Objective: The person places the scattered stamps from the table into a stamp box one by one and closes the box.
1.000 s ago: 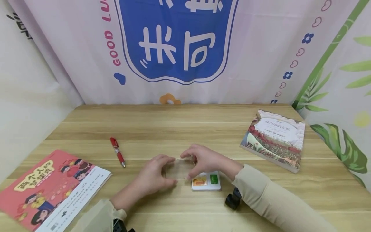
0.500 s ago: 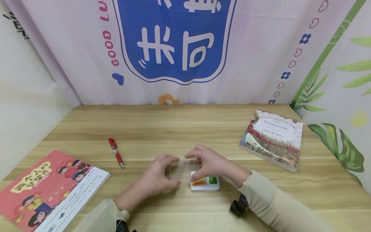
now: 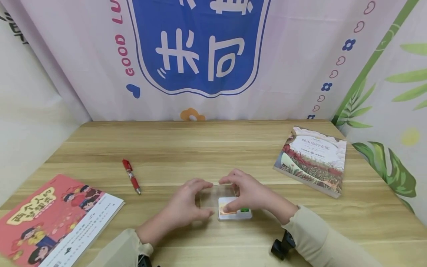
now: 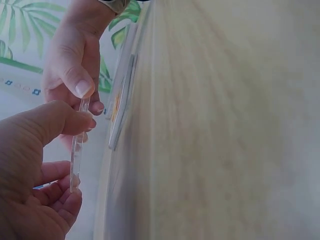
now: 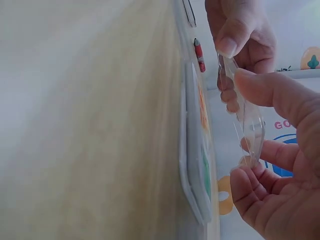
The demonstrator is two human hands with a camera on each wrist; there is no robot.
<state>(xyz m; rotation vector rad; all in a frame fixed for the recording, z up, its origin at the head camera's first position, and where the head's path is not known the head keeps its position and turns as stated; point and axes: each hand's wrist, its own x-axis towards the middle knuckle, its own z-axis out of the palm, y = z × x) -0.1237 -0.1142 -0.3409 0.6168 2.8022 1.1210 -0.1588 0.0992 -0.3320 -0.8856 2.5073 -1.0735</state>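
Both hands hold a clear flat plastic cover (image 3: 209, 194) between them, raised off the table. The left hand (image 3: 185, 204) pinches its left end, thumb on the near side and fingertips on the far side. At the other end, the right hand (image 3: 250, 193) grips it the same way. In the left wrist view the clear cover (image 4: 76, 152) appears as a thin see-through slab, apart from the table. Below and to the right lies a flat white rectangular piece (image 3: 233, 216) with an orange picture and a green one; the right thumb partly hides it in the head view.
A red pen (image 3: 131, 176) lies to the left. A pink picture book (image 3: 55, 222) rests at the table's left front, and another illustrated book (image 3: 311, 159) at the right. Printed cloth (image 3: 283, 74) hangs along the back edge of the wooden table (image 3: 186, 148).
Both hands have shifted slightly right with the clear cover, bringing it partly over the white piece. The right thumb now covers more of the orange picture. The grips look unchanged.
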